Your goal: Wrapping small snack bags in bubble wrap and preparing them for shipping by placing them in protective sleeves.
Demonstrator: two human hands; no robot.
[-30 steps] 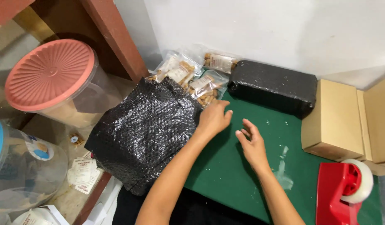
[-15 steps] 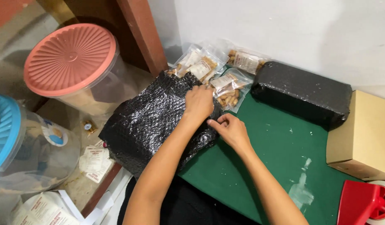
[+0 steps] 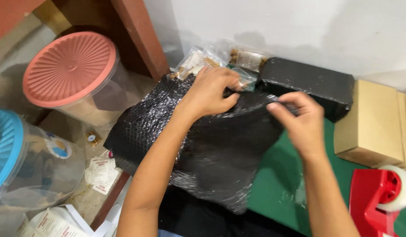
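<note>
Bubble wrap (image 3: 220,145), black and glossy, now rises off the green mat (image 3: 277,184) where a second ago it lay flat and spread over the table's left corner; half a second ago both hands were only gathering at its upper edge. The left hand (image 3: 211,90) has closed its fingers on that upper edge just below the clear snack packets (image 3: 203,61), and the right hand (image 3: 299,120) pinches the same edge further right, thumb and forefinger together on the film, so the sheet hangs between the two grips and drapes down toward the person's lap. Judging from this, the sheet has passed from being smoothed out to being picked up and is now under the control of both hands, free of the table along its top but with its lower folds apparently resting near the table's front edge. Behind the right hand lies a long parcel wrapped in black bubble film (image 3: 308,85), against the white wall. Right of it stands a brown cardboard box (image 3: 369,123), and a red tape dispenser (image 3: 378,197) sits at the lower right corner. To the left, off the mat, are a clear tub with a pink lid (image 3: 69,68), a tub with a blue lid (image 3: 5,149), and loose paper labels (image 3: 99,173).
</note>
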